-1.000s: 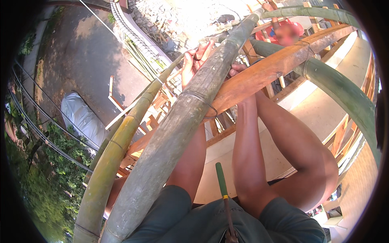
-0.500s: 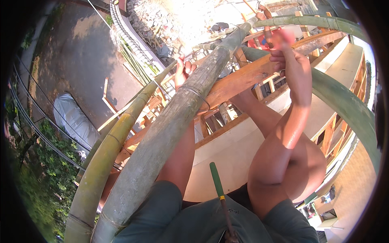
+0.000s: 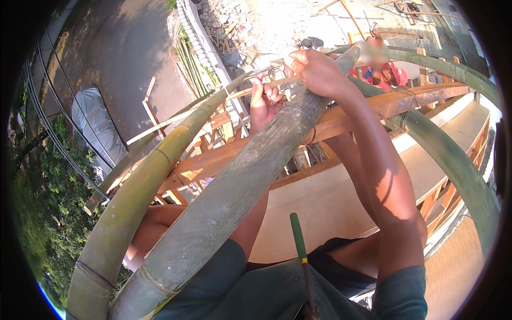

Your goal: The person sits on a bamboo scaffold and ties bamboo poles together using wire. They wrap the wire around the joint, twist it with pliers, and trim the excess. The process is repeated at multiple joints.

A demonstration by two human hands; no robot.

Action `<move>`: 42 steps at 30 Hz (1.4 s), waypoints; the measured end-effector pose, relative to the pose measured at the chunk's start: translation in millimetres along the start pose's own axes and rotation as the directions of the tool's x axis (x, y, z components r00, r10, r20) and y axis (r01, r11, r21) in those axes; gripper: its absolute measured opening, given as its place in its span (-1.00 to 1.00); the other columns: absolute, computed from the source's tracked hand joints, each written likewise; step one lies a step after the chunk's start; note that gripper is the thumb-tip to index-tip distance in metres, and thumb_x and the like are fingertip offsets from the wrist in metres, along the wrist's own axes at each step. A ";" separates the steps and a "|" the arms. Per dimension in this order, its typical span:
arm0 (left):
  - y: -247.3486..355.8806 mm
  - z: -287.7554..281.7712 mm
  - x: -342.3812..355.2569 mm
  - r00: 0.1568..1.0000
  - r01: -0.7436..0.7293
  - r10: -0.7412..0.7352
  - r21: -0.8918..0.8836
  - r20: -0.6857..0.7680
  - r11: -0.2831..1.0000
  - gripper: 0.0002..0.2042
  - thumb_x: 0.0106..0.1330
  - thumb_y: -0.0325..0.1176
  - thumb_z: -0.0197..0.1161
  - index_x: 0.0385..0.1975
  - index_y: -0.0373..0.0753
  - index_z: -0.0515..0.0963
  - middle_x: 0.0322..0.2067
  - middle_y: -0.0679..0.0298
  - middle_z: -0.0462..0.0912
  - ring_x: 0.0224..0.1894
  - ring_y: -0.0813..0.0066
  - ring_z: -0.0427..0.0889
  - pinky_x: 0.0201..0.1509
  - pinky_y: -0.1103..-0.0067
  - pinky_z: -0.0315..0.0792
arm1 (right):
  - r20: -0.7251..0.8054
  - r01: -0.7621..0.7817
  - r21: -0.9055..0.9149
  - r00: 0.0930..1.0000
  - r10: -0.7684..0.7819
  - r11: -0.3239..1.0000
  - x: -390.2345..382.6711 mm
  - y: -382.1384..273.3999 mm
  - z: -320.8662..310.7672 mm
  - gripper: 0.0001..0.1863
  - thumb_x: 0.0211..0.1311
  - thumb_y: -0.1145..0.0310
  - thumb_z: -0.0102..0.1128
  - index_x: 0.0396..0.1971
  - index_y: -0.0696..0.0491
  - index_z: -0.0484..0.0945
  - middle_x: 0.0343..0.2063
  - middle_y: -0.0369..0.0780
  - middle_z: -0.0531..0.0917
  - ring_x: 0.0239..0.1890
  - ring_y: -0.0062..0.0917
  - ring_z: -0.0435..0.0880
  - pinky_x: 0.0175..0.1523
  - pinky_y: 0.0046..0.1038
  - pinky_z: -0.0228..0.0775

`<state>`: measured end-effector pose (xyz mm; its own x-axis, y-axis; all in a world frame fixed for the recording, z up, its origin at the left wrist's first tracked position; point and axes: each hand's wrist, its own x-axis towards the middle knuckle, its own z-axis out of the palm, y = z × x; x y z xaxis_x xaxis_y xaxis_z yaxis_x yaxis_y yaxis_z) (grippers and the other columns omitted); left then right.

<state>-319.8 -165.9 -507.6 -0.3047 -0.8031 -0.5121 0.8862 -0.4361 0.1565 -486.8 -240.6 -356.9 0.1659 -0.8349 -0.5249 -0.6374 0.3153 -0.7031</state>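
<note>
Beside the grey bamboo pole, my left hand has curled fingers near a thin pale strand; what it holds is unclear. My right hand is raised over the pole's upper part, fingers bent together around something hidden or too small to name. A wire tie circles the pole where the orange wooden beam crosses behind it. A yellow-green bamboo pole runs along the left. A green-handled tool hangs at my waist.
Green bamboo arches at the right over a beige board. A person in red is at the back. Wires, a covered shape and road lie far left, below. Rubble lies beyond.
My right hand came up from behind the beam and moved leftward across to the pole's upper part, near my left hand. The view has shifted, and the other person's arm has moved.
</note>
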 end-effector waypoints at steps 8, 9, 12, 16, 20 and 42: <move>8.0 -20.6 -30.5 0.988 0.029 0.065 -0.578 0.141 0.815 -0.79 0.50 -0.05 -0.02 -0.15 0.01 0.46 -0.54 0.43 0.26 -0.48 0.66 0.28 -0.61 0.81 0.15 | 0.260 0.071 -0.596 0.959 0.109 0.799 39.2 -11.6 34.4 -0.76 0.09 0.38 0.05 -0.35 0.10 0.69 -0.24 -0.07 0.71 -0.17 -0.22 0.70 -0.10 -0.27 0.52; 12.4 -20.4 -32.6 0.987 0.022 0.060 -0.502 0.146 0.864 -0.79 0.51 -0.06 -0.02 -0.15 0.00 0.45 -0.52 0.42 0.29 -0.48 0.66 0.27 -0.61 0.80 0.15 | 0.340 0.061 -0.676 0.910 0.237 0.734 40.4 -17.2 34.9 -0.73 0.07 0.39 0.06 -0.31 0.09 0.70 -0.20 -0.07 0.71 -0.14 -0.23 0.70 -0.09 -0.27 0.53; 31.4 -3.1 -38.0 0.997 0.004 0.008 -0.147 0.083 0.989 -0.84 0.53 -0.14 0.00 -0.17 -0.04 0.44 -0.39 0.39 0.43 -0.52 0.66 0.24 -0.63 0.78 0.15 | 0.524 0.214 -0.681 0.810 0.262 0.700 42.4 -27.0 33.0 -0.68 0.05 0.43 0.02 -0.27 0.20 0.70 -0.23 0.04 0.70 -0.17 -0.14 0.71 -0.10 -0.19 0.52; 30.6 6.3 -31.8 0.982 0.187 -0.182 0.311 -0.044 0.932 -0.86 0.49 -0.23 0.09 -0.19 -0.15 0.46 -0.24 0.35 0.53 -0.55 0.66 0.28 -0.61 0.69 0.20 | 0.629 0.341 -0.690 0.719 0.295 0.639 49.0 -26.7 42.8 -0.70 0.07 0.37 0.09 -0.26 0.14 0.72 -0.24 -0.02 0.72 -0.18 -0.18 0.72 -0.12 -0.19 0.51; 15.8 10.2 -30.8 0.967 0.236 -0.253 0.384 -0.005 0.893 -0.85 0.46 -0.25 0.11 -0.14 -0.16 0.45 -0.25 0.34 0.55 -0.51 0.62 0.32 -0.57 0.66 0.24 | 0.552 0.291 -0.740 0.779 0.299 0.607 46.3 -43.5 48.2 -0.73 0.05 0.34 0.21 -0.27 0.09 0.74 -0.21 -0.09 0.73 -0.17 -0.20 0.71 -0.14 -0.17 0.51; 33.2 -43.3 -22.7 0.946 0.157 -0.323 0.864 0.008 0.479 -0.58 0.30 -0.32 0.23 0.15 -0.21 0.40 -0.30 0.25 0.63 -0.33 0.41 0.57 -0.33 0.52 0.47 | -0.338 0.120 0.791 0.903 0.264 0.601 -125.5 41.5 195.1 -0.66 0.41 0.20 0.12 -0.07 0.20 0.56 -0.29 -0.16 0.70 -0.21 -0.56 0.64 -0.11 -0.50 0.43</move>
<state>-268.4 -144.6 -527.3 -0.5775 -0.6222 -0.5285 0.0758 -0.6855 0.7241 -387.3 -34.6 -413.8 -0.2724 -0.8236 -0.4975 0.2321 0.4456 -0.8647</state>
